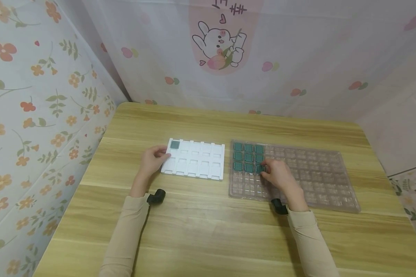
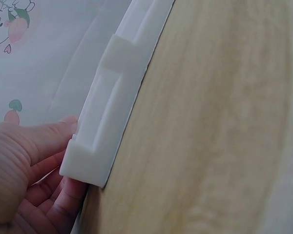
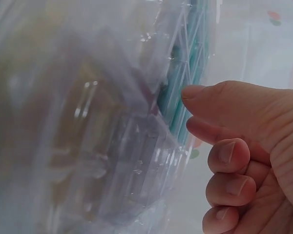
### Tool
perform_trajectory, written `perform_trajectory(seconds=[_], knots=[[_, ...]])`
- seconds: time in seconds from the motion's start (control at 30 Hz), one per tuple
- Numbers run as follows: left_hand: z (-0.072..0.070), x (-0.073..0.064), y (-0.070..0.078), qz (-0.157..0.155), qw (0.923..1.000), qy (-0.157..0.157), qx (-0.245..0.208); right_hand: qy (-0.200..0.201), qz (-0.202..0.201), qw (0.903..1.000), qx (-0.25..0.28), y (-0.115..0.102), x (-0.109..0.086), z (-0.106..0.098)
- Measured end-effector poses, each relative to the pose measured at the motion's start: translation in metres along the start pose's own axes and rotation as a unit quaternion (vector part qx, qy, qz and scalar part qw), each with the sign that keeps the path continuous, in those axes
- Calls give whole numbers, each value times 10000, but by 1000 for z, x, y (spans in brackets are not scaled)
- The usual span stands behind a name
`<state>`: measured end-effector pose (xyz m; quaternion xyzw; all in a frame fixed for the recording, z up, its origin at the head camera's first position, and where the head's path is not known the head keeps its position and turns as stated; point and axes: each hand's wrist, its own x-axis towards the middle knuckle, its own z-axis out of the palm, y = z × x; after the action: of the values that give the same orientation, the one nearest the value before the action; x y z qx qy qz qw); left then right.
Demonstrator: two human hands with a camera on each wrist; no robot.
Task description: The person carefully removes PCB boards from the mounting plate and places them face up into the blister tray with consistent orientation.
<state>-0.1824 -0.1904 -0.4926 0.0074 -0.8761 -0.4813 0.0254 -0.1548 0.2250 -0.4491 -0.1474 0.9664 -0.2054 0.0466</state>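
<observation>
My left hand (image 1: 153,159) holds the left edge of a white tray (image 1: 193,161) with shallow compartments. In the left wrist view the thumb lies against the upper side of the tray's corner (image 2: 83,165), with fingers below. One green chip-like square (image 1: 175,144) sits in its far-left compartment. To the right, a clear plastic tray (image 1: 316,181) carries several green squares in rows at its left end. My right hand (image 1: 278,173) pinches the near-right green square (image 1: 259,168) with thumb and index finger; the other fingers curl inward. That square still lies at its pocket, partly covered by the fingertips.
Both trays lie on a wood-grain table (image 1: 201,231). Each wrist wears a black camera mount, one at the left wrist (image 1: 157,197) and one at the right wrist (image 1: 279,207). Patterned curtains (image 1: 246,84) stand behind the table and at its left.
</observation>
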Motion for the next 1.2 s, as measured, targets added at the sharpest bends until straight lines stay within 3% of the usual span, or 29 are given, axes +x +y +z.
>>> perform_trajectory(seconds=[0.4, 0.83, 1.2], knots=[[0, 0, -1, 62, 10000, 12, -77, 167, -36, 9999, 16, -9, 0, -5], [1, 0, -2, 26, 10000, -1, -26, 352, -339, 9986, -185, -25, 2, -8], [1, 0, 1, 81, 9999, 36, -105, 330, -416, 9984, -208, -39, 9, -8]])
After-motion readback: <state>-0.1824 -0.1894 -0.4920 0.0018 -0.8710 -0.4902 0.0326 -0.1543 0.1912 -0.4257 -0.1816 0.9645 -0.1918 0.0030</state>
